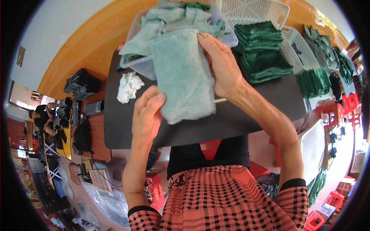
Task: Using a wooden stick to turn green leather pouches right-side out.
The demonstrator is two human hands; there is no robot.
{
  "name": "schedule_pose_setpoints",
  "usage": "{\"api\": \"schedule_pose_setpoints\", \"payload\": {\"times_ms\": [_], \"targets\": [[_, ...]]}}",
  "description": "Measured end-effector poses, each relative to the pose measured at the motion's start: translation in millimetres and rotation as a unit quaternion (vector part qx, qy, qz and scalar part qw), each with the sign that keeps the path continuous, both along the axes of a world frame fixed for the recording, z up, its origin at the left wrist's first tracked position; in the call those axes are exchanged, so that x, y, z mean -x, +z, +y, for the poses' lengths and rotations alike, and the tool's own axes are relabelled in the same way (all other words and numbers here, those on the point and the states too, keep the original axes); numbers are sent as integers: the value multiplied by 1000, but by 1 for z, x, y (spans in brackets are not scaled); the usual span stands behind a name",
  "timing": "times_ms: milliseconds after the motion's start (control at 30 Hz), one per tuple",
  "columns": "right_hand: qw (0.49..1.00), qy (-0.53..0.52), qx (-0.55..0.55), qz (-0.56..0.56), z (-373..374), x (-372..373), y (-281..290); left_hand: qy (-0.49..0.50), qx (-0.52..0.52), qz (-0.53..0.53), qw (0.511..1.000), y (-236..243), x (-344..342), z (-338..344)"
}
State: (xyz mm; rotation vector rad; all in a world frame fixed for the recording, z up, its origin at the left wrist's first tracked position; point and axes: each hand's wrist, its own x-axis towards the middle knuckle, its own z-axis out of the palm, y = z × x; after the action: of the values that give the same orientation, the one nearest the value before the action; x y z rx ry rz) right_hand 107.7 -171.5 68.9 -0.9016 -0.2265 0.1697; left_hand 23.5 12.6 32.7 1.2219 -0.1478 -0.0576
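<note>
Worker in red-and-black check top holds up a pale green cloth pc [183,77] over a dark bench [119,129], nr the front of a clear plastic tub [144,68]. L hand [148,111] is clamped on the cloth's lower L edge, thumb in front; R hand [221,65] grips the upper R corner, thumb on top, other fingers mostly hidden behind. A thin pale stick [220,100] pokes out below the R hand; can't tell what holds it.

Behind, the tub carries a loose heap [175,17] of similar pale green pcs w/ darker green bits showing. To the R, a neat stack [266,57] of dark green pcs sits by a white perforated basket [275,9], w/ a smaller dark green stack [314,82] farther R. White crumpled material [130,87] lies L of the tub.

Progress, judging by layout only: work looks midway. Tidy dark stacks are prob. the done share; the pc in hand, pale side out, seems unfinished, & the tub's jumbled pcs prob. remain. Exact count: can't tell.
</note>
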Motion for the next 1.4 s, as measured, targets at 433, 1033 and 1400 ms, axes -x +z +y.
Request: {"api": "schedule_pose_setpoints", "payload": {"times_ms": [433, 1033, 1400], "targets": [[953, -37, 299, -45, -34, 43, -92, 196, -583, -288, 734, -49, 36, 6], [878, 171, 424, -143, 3, 52, -82, 45, -261, 25, 964, -50, 21, 14], [912, 139, 373, -102, 8, 46, -92, 130, -213, -37, 968, -52, 27, -9]]}}
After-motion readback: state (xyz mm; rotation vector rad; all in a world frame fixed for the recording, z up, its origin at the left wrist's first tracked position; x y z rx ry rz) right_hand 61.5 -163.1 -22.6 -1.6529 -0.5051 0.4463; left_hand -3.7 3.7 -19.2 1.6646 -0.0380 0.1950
